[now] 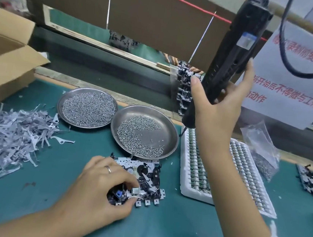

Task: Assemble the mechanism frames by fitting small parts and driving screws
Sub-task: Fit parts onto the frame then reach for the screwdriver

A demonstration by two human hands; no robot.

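Now the left hand (102,188) pinches the near corner of the mechanism frame (141,180), which lies flat on the green mat (157,228) just in front of the two screw dishes. The right hand (217,104) wraps around the black electric screwdriver (226,64) and holds it high, with its tip (183,130) over the edge of the white parts tray (185,191). The tip is far from the frame, so it could come down in the wrong spot and scratch a part. The frame could slide if the pinch is weak. The near dish (170,124) touches the frame's far edge, so a bump could spill screws (135,135).
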